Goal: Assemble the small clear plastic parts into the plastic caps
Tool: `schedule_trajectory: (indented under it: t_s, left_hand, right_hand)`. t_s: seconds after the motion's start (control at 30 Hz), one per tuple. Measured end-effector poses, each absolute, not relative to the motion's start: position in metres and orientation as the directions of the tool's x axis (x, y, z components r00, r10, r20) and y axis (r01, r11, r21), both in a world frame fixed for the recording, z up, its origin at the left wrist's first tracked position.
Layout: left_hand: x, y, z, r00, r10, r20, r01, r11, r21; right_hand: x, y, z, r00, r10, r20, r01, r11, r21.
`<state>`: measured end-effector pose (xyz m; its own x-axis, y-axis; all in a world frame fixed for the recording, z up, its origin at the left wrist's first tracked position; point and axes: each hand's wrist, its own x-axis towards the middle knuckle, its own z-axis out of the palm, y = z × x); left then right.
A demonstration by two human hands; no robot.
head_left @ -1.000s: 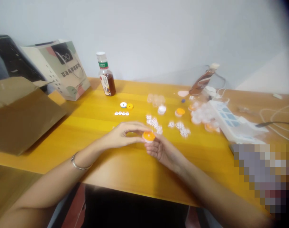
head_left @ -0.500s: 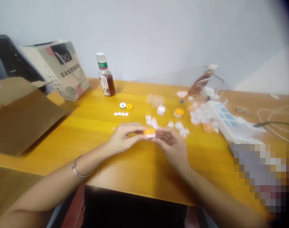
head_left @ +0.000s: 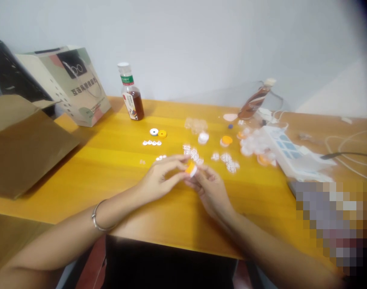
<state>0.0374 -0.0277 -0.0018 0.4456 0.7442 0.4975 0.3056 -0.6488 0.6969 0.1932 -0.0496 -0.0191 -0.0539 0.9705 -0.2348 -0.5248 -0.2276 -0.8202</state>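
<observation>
Between my two hands is a small round piece, orange on one side and white on the other, like a two-part cap (head_left: 191, 169), tilted above the table. My left hand (head_left: 162, 176) pinches its orange side with thumb and fingers. My right hand (head_left: 210, 188) grips the white side, its fingers curled beneath. Just beyond the hands lie white patterned discs (head_left: 193, 154), with more patterned pieces (head_left: 230, 162) to the right. A white round piece (head_left: 203, 138) and an orange-and-white one (head_left: 226, 141) sit farther back. Details of the held piece are blurred.
On the left stand an open cardboard box (head_left: 29, 152) and a paper bag (head_left: 78, 88). A bottle of dark drink (head_left: 133, 100) stands near the wall; another bottle (head_left: 254, 102) leans at the right. White and yellow rings (head_left: 158, 133), a white power strip (head_left: 287, 152) and cables (head_left: 346, 156) also lie there.
The orange-and-white cap has turned from level to tilted, its white side now facing right. My right hand has rotated and its fingers have closed in. The view has shifted slightly.
</observation>
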Motion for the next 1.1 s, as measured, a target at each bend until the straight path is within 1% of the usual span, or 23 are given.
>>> schedule_trajectory:
  t_s: [0.07, 0.17, 0.23, 0.3, 0.43, 0.57, 0.7, 0.87, 0.93, 1.0, 1.1]
  left_hand:
    - [0.038, -0.026, -0.004, 0.435, 0.752, 0.495, 0.309, -0.641, 0.702]
    - [0.039, -0.025, -0.007, 0.391, 0.728, 0.562, 0.353, -0.683, 0.639]
    - [0.04, -0.025, -0.008, 0.397, 0.717, 0.572, 0.377, -0.696, 0.611]
    - [0.04, -0.026, -0.008, 0.389, 0.748, 0.538, 0.404, -0.664, 0.63]
    - [0.04, -0.023, -0.007, 0.375, 0.817, 0.439, 0.393, -0.568, 0.723]
    - [0.035, -0.018, -0.002, 0.484, 0.775, 0.406, 0.343, -0.595, 0.726]
    - [0.029, -0.017, 0.003, 0.585, 0.71, 0.392, 0.357, -0.66, 0.662]
    - [0.026, -0.02, -0.001, 0.604, 0.641, 0.474, 0.441, -0.764, 0.471]
    - [0.026, -0.02, -0.004, 0.606, 0.622, 0.497, 0.463, -0.783, 0.415]
    - [0.026, -0.02, -0.006, 0.61, 0.626, 0.486, 0.485, -0.78, 0.395]
    - [0.027, -0.019, -0.004, 0.604, 0.68, 0.415, 0.516, -0.731, 0.447]
  right_hand:
    - [0.192, -0.051, -0.018, -0.088, 0.962, -0.258, -0.535, -0.264, -0.803]
    - [0.19, -0.053, -0.018, -0.142, 0.956, -0.257, -0.554, -0.292, -0.78]
    - [0.189, -0.054, -0.017, -0.159, 0.953, -0.258, -0.55, -0.303, -0.778]
    - [0.189, -0.054, -0.018, -0.171, 0.95, -0.262, -0.544, -0.312, -0.779]
    - [0.189, -0.054, -0.018, -0.192, 0.949, -0.251, -0.569, -0.316, -0.76]
    - [0.19, -0.053, -0.019, -0.202, 0.946, -0.255, -0.575, -0.325, -0.75]
    - [0.191, -0.053, -0.021, -0.222, 0.938, -0.265, -0.555, -0.345, -0.757]
    - [0.191, -0.054, -0.026, -0.21, 0.948, -0.237, -0.539, -0.315, -0.781]
    - [0.191, -0.054, -0.027, -0.207, 0.952, -0.225, -0.544, -0.303, -0.782]
    - [0.191, -0.053, -0.028, -0.223, 0.945, -0.238, -0.556, -0.324, -0.766]
    - [0.191, -0.051, -0.028, -0.259, 0.923, -0.283, -0.569, -0.383, -0.728]
